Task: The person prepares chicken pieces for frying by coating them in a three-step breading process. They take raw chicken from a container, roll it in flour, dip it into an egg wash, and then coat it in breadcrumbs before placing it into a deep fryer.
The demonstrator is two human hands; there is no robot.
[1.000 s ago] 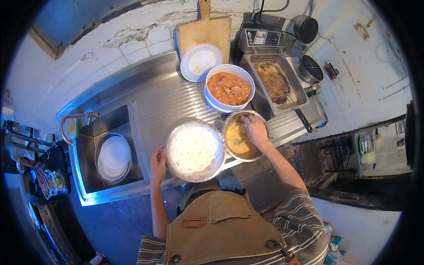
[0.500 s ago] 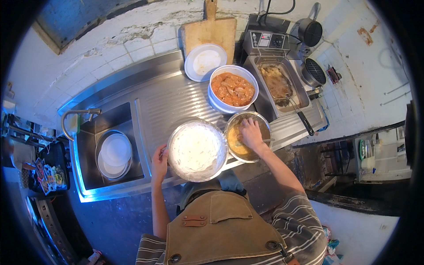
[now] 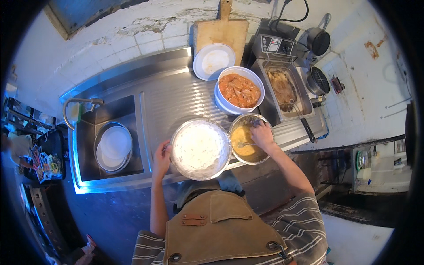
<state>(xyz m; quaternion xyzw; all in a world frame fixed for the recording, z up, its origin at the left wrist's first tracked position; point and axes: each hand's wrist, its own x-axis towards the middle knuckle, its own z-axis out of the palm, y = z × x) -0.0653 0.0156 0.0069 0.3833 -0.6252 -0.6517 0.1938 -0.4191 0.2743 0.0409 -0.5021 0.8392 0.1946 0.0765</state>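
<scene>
A metal bowl of white flour stands at the counter's front edge. My left hand grips its left rim, thumb uppermost. Touching it on the right is a smaller metal bowl holding yellow liquid that looks like beaten egg. My right hand is over this bowl's right side, fingers bent down and drawn together; what they hold, if anything, is hidden. A fork lies in the egg, its handle running under that hand. Behind stands a white tub of raw meat pieces in reddish marinade.
A deep fryer with a black-handled basket is at the back right. A white plate leans on a wooden cutting board. The sink at left holds stacked plates in a basin.
My right hand has shifted from the middle of the egg bowl toward its right side. The fork's head now shows in the egg. My left hand stays on the flour bowl; the view has shifted slightly.
</scene>
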